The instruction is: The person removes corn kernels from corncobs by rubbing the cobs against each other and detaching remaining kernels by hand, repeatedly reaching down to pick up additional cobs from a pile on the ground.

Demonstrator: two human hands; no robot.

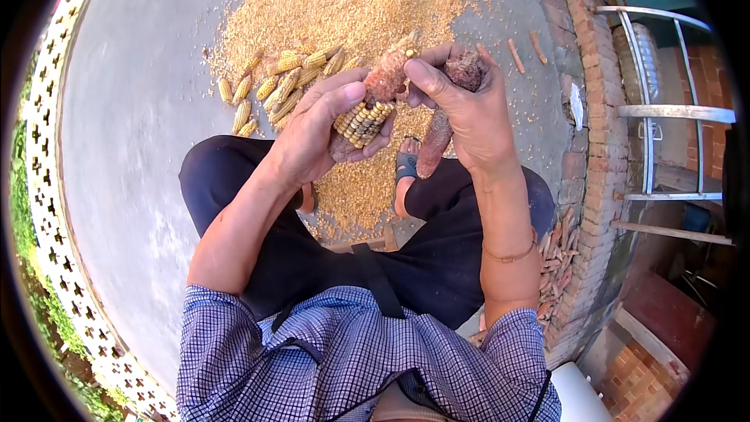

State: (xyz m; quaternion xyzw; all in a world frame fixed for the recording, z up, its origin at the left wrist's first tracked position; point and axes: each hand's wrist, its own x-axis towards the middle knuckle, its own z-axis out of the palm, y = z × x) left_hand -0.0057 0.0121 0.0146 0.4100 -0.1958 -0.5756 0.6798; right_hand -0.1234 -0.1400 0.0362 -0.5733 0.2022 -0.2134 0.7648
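Forearms point(254, 207) reaching forward, the left hand point(319, 119) grips a half-stripped corn ear point(363, 123) between the two hands; the right hand point(478, 121), thumb angled toward it, wraps a bare cob point(435, 148) above loose kernels point(344, 199).

I make out a short-sleeved, dark-blue-and-white checked cloth shirt point(351, 359), its small squares forming a fine grid across the torso and both sleeves point(215, 320). I can also see narrow dark trim point(301, 342) on its front. Below it I have plain, very dark navy cloth trousers point(234, 160), with a flat black strap point(379, 281) down their middle. I spot a thin reddish-brown band point(509, 257) around the right forearm point(500, 211) and a dark grey-blue open sandal point(407, 162); its fastening is too small for me to tell.
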